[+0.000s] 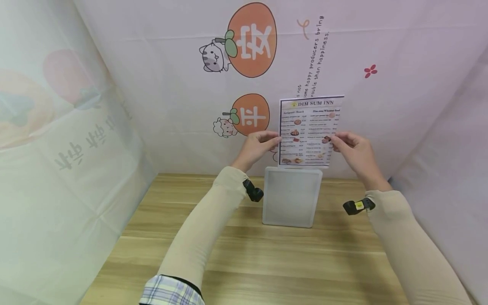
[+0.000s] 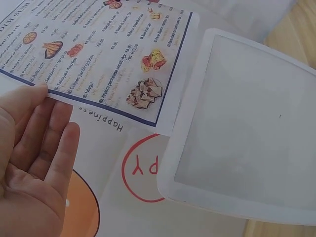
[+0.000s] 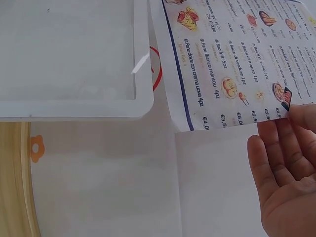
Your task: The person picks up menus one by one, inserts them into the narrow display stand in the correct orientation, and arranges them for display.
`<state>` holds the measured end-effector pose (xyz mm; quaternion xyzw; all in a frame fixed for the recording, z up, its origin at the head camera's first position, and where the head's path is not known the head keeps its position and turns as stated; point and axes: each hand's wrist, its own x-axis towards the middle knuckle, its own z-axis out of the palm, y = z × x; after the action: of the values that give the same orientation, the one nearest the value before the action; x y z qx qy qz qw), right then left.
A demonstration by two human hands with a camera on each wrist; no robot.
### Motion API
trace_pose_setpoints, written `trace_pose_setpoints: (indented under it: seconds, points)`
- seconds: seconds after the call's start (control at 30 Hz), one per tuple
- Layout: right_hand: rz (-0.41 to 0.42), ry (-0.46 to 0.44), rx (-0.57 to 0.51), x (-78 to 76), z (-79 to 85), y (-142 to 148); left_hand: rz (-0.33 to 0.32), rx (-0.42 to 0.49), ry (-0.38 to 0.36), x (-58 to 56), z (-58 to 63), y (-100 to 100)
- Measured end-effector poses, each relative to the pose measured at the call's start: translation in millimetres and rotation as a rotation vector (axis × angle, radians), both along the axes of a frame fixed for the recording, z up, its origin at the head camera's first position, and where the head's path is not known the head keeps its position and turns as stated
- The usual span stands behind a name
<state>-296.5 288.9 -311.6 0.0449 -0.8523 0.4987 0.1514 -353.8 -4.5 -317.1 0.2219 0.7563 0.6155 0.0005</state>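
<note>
A printed menu sheet (image 1: 309, 131) headed "DIM SUM INN" is held upright between both hands. My left hand (image 1: 259, 146) pinches its left edge between thumb and fingers, and my right hand (image 1: 354, 152) pinches the right edge the same way. Just below the sheet's bottom edge stands a white-framed display stand (image 1: 291, 197) with a pale, blank panel. In the left wrist view the menu's lower edge lies close beside the top of the stand's frame (image 2: 190, 118). The right wrist view shows the same narrow gap by the frame (image 3: 143, 59).
The stand rests on a wood-grain table (image 1: 244, 262) near its back edge. Behind it hangs a pale cloth backdrop (image 1: 160, 84) with orange fruit drawings and lettering. More cloth (image 1: 45, 203) hangs on the left side. Black straps with small devices sit on both wrists.
</note>
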Motion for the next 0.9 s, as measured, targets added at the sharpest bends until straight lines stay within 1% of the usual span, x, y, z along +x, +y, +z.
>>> trace_pose_setpoints:
  seconds: [0.23, 0.57, 0.9]
  points:
    - [0.003, 0.009, 0.006, 1.1, 0.8, 0.4, 0.004, 0.008, -0.033, 0.8, 1.1, 0.7]
    - [0.021, -0.005, 0.006, -0.8, 0.2, 1.3, 0.019, -0.001, -0.023, 1.0, -0.5, 0.4]
    - [0.027, 0.0, 0.015, -3.7, -0.1, -4.1, 0.01, 0.031, -0.058, -0.3, -2.0, -6.2]
